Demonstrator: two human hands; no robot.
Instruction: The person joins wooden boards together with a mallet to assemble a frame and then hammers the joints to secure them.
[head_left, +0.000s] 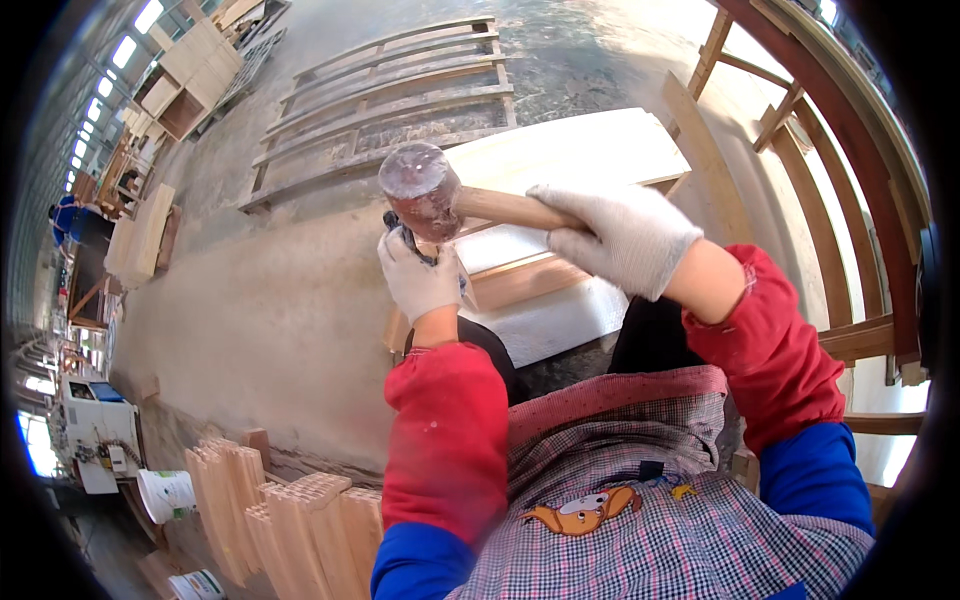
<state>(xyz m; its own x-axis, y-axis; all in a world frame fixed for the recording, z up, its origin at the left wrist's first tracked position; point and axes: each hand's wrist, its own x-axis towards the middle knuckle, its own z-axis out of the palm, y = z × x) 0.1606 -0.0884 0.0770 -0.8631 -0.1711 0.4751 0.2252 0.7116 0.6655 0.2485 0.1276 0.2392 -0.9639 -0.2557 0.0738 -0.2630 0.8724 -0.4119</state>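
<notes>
Work appears under way, how much remains unclear, as the right hand (622,238) grips a mallet (432,196) at centre frame and the left hand (416,282) clasps a dark object (409,239) beside a board (530,279).

Your gloved left hand (415,280) curls its fingers, the left forearm (447,425) reaching forward; your gloved right hand (628,238) is clenched, back uppermost, the right forearm (765,345) angled inward. Bare skin shows at both wrists (436,326).
</notes>
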